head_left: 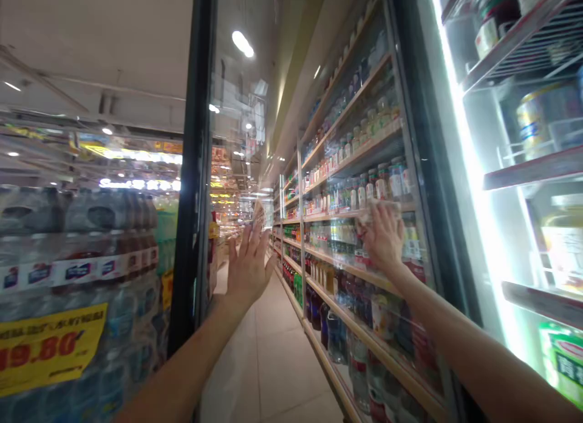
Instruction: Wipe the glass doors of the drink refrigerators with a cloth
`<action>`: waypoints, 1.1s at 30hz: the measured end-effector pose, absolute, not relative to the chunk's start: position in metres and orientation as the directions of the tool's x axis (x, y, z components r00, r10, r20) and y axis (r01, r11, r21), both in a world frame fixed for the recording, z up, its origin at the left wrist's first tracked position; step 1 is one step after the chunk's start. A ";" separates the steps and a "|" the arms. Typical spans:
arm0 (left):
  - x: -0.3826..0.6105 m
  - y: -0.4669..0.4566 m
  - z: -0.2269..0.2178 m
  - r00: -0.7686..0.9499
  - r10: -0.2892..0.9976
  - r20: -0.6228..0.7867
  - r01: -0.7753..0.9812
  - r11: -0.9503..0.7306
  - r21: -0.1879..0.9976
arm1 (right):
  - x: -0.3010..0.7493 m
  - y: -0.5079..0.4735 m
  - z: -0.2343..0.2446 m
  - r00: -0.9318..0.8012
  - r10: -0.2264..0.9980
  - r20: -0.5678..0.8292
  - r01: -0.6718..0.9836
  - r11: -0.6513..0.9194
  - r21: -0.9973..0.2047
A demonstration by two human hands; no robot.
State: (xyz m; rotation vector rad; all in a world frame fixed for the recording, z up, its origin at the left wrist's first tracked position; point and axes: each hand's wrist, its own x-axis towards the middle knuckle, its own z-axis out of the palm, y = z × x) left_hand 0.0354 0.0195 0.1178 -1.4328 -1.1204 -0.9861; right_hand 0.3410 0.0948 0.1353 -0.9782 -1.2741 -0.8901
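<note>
A glass fridge door (pixel 319 137) with a black frame (pixel 189 228) stands swung open in front of me. My left hand (pixel 248 268) lies flat against the glass, fingers stretched out and empty. Higher and to the right, my right hand (pixel 385 237) presses a pale, blurred cloth (pixel 364 228) onto the same pane. Both forearms reach up from the bottom of the view.
Through the glass I see a tiled aisle (pixel 273 350) lined with long shelves of bottled drinks (pixel 359 192). The lit fridge interior (pixel 523 168) with cans on wire shelves is at the right. Stacked water bottles with a yellow price sign (pixel 50 347) stand at the left.
</note>
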 end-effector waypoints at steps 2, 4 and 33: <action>0.036 0.021 0.116 0.225 0.131 0.965 0.974 -0.042 -0.222 | 0.353 0.100 0.156 0.337 0.021 0.941 0.883 0.341 -0.323; 0.037 0.022 0.115 0.217 0.119 0.969 0.976 -0.043 -0.213 | 0.341 0.098 0.173 0.341 0.037 0.939 0.875 0.353 -0.331; 0.036 0.014 0.115 0.237 0.129 0.963 0.971 -0.048 -0.233 | 0.279 0.089 0.205 0.184 -0.011 0.983 0.875 0.458 -0.158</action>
